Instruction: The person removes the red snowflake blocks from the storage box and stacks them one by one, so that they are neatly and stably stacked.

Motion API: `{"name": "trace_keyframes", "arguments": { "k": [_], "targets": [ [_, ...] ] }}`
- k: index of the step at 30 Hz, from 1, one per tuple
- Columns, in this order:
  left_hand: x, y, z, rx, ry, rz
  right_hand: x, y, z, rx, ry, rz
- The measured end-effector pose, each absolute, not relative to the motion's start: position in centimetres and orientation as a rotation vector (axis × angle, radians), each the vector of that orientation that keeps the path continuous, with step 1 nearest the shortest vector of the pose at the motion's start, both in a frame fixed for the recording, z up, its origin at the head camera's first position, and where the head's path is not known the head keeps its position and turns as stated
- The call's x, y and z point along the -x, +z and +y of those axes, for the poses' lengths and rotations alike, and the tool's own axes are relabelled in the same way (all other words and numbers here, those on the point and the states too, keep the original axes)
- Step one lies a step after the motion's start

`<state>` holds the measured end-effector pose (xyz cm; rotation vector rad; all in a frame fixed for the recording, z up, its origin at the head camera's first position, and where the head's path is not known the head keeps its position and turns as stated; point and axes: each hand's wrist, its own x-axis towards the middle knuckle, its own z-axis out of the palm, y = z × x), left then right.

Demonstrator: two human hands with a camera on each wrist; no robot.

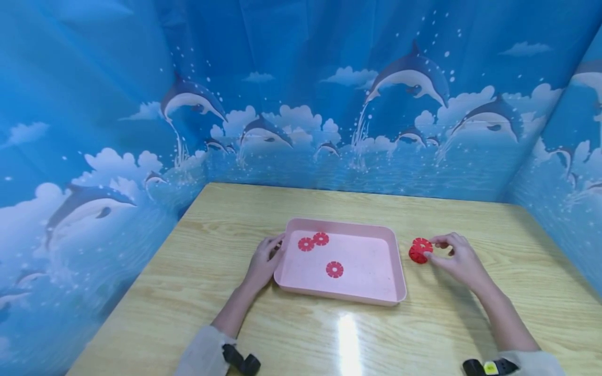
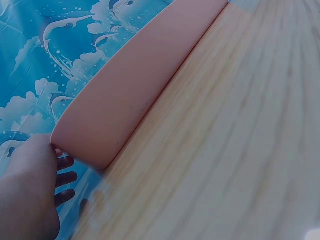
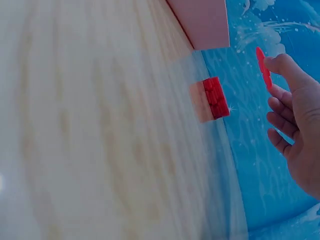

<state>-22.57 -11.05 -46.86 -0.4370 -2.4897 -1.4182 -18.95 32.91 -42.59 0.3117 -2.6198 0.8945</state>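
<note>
At the left end of the pink tray (image 1: 348, 297), my left hand (image 1: 261, 263) touches the rim with relaxed fingers. The left wrist view shows that hand (image 2: 30, 190) at a corner of the tray wall (image 2: 115, 90), its thumb not clearly visible. My right hand (image 1: 463, 263) pinches a red notched disc (image 1: 423, 244) between thumb and index finger, above a stack of red discs (image 1: 417, 255) right of the tray. In the right wrist view the disc (image 3: 264, 69) is seen edge-on in the right hand (image 3: 302, 110), apart from the stack (image 3: 216, 98).
Three red notched discs lie in the tray, two close together at the back left (image 1: 306, 244) (image 1: 321, 239) and one nearer the front (image 1: 334, 269). A blue dolphin-print curtain (image 1: 301, 94) stands behind and beside the wooden table (image 1: 291, 334).
</note>
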Motion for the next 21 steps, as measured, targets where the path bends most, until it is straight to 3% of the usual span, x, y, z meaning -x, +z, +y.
{"name": "trace_keyframes", "arguments": {
  "k": [21],
  "targets": [
    [22.7,-47.0,-11.1,0.476,-1.410,-2.459,19.9,-46.1,34.3,-0.299,1.014,-2.616]
  ]
}}
